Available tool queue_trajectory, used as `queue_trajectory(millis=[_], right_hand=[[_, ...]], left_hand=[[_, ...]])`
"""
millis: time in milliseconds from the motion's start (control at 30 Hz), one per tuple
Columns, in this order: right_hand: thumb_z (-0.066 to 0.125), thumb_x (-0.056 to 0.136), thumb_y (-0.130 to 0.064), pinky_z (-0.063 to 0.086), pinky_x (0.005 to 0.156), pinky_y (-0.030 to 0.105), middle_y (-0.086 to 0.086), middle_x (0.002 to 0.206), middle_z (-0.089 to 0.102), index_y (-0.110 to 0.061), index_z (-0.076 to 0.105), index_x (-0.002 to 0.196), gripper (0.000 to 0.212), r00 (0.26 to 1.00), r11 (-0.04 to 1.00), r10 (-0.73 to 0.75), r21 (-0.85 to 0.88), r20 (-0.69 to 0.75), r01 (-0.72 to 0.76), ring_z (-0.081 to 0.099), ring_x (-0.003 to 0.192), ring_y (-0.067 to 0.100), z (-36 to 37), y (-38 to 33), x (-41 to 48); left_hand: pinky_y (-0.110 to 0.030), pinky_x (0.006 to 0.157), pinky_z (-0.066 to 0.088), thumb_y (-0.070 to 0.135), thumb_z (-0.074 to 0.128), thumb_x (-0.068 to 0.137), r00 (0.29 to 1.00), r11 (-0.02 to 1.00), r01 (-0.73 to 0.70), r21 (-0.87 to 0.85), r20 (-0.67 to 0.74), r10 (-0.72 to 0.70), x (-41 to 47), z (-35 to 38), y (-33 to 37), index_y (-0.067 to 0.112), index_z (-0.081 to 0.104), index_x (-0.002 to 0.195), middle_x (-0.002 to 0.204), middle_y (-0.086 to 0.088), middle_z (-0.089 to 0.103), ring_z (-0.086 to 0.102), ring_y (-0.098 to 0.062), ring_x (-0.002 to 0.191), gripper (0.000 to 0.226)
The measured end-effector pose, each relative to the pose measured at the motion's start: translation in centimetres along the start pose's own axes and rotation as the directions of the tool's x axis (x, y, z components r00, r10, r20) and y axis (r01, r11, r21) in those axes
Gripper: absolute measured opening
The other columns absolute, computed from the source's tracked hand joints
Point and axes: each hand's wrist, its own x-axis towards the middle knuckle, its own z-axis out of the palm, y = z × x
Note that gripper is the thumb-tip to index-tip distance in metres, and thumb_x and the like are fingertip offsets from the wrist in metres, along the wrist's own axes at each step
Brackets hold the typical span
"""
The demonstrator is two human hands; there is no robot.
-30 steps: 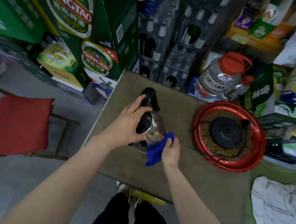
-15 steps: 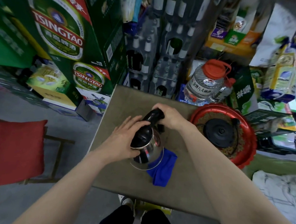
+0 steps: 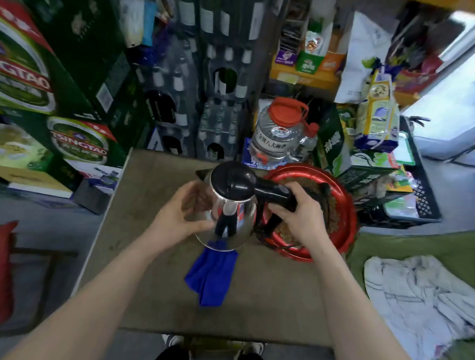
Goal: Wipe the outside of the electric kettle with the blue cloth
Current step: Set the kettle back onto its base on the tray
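Note:
A steel electric kettle (image 3: 233, 215) with a black lid and black handle stands upright on the brown table (image 3: 148, 279). My right hand (image 3: 298, 213) grips the black handle on the kettle's right side. My left hand (image 3: 183, 214) is cupped against the kettle's left wall, fingers spread. The blue cloth (image 3: 210, 274) lies crumpled on the table just in front of the kettle, one end under the kettle's base. Neither hand touches the cloth.
A red tray (image 3: 347, 213) holding the kettle's black base and cord sits right of the kettle. A large water jug (image 3: 278, 132) stands behind it. Green beer cartons (image 3: 76, 141) and bottle crates line the back and left. A white cloth (image 3: 422, 299) lies at the right.
My right hand let go of the blue cloth and took the kettle's handle. The kettle was turned, so the handle now points right. The cloth was left lying on the table.

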Motion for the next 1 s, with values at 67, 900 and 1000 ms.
queue_trajectory(millis=[67, 900, 1000], right_hand=[[0.080, 0.082, -0.027, 0.052, 0.089, 0.038, -0.014, 0.094, 0.071, -0.035, 0.060, 0.105, 0.032, 0.998, 0.999, 0.003, 0.035, -0.065, -0.001, 0.067, 0.095, 0.015, -3.7, 1.6, 0.3], [0.081, 0.080, -0.010, 0.056, 0.092, 0.044, -0.002, 0.103, 0.069, -0.028, 0.061, 0.102, 0.035, 0.990, 0.989, 0.121, 0.093, -0.067, -0.114, 0.067, 0.101, 0.024, -15.6, 18.6, 7.7], [0.080, 0.082, -0.013, 0.054, 0.093, 0.039, -0.003, 0.104, 0.070, -0.031, 0.062, 0.104, 0.034, 0.989, 0.990, 0.128, 0.077, -0.075, -0.122, 0.067, 0.103, 0.023, -15.7, 19.2, 8.0]], left_hand=[[-0.033, 0.113, 0.040, 0.019, 0.091, 0.064, 0.999, 0.999, -0.036, 0.013, 0.007, 0.036, 1.6, 3.6, 1.6, 0.032, 0.032, 0.145, 0.137, 0.018, 0.052, 0.053, 0.002, 0.126, 0.101], [-0.042, 0.114, 0.039, 0.028, 0.087, 0.072, 0.999, 0.998, -0.030, 0.049, -0.041, 0.032, 13.3, 23.6, 3.1, 0.037, 0.019, 0.155, 0.158, 0.010, 0.033, 0.042, -0.015, 0.140, 0.108], [-0.023, 0.098, 0.051, 0.018, 0.087, 0.072, 0.998, 0.998, -0.045, 0.042, -0.048, 0.047, 13.3, 23.8, 2.9, 0.037, 0.022, 0.154, 0.155, 0.012, 0.034, 0.045, -0.013, 0.135, 0.106]])
